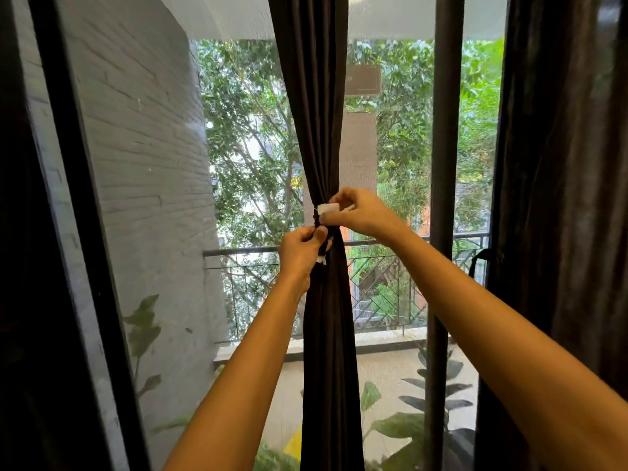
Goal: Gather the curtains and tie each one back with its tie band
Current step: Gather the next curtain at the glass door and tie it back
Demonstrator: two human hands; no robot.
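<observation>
At the balcony window, my two hands hold the tie band (328, 209) round the gathered dark curtain (319, 130), which hangs bunched at the middle of the glass; my right hand (362, 214) pinches the band's white tab between thumb and fingers, just above my left hand (299, 253), whose fingers are curled tight on the band's other end against the cloth; a second curtain (560, 198) hangs at far right, beyond the window post (445, 164); a railing (243, 251) shows outside.
</observation>
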